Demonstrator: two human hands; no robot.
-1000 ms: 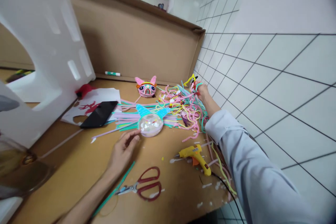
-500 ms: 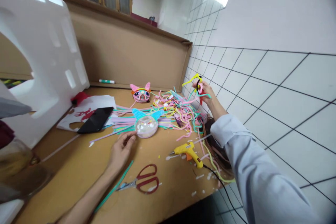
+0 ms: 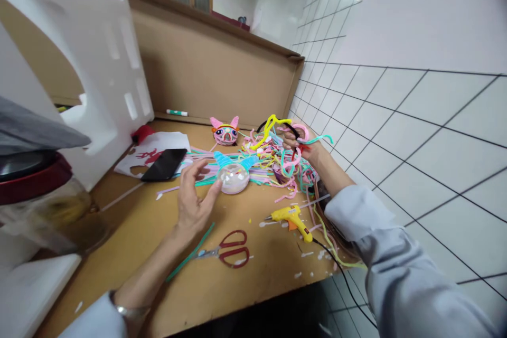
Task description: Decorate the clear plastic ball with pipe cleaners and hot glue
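**Desk with pipe cleaners: right grip on a lifted bunch, left hand open by the dome**

Far left, blurred and close to the lens: a glass jar (image 3: 51,211) with a dark red lid; yellowish contents show through the glass, kind not readable. Behind it, a large white foam block (image 3: 91,63) stands on the desk (image 3: 130,232).

Next right: white paper with a red cut-out (image 3: 152,150), a black phone (image 3: 164,164) lying partly on it. A green marker (image 3: 177,112) lies along the cardboard back wall.

Left hand (image 3: 194,198): grip open, fingers spread, holding nothing. Fingertips just beside a clear plastic dome (image 3: 234,178); whether they touch it cannot be told. The dome has small light bits inside and blue pipe-cleaner ears on top. Behind it, a pink cat-face craft (image 3: 225,132).

Near desk edge: red-handled scissors (image 3: 232,249) across a green pipe cleaner (image 3: 190,253); a yellow glue gun (image 3: 291,217) with its black cord running off the edge.

Right hand (image 3: 301,142): grip closed on a bunch of pipe cleaners (image 3: 277,125), yellow, black, pink and teal, held up above the desk. The strands jut left and right out of the fist. Directly below lies the loose pile of pipe cleaners (image 3: 287,171).
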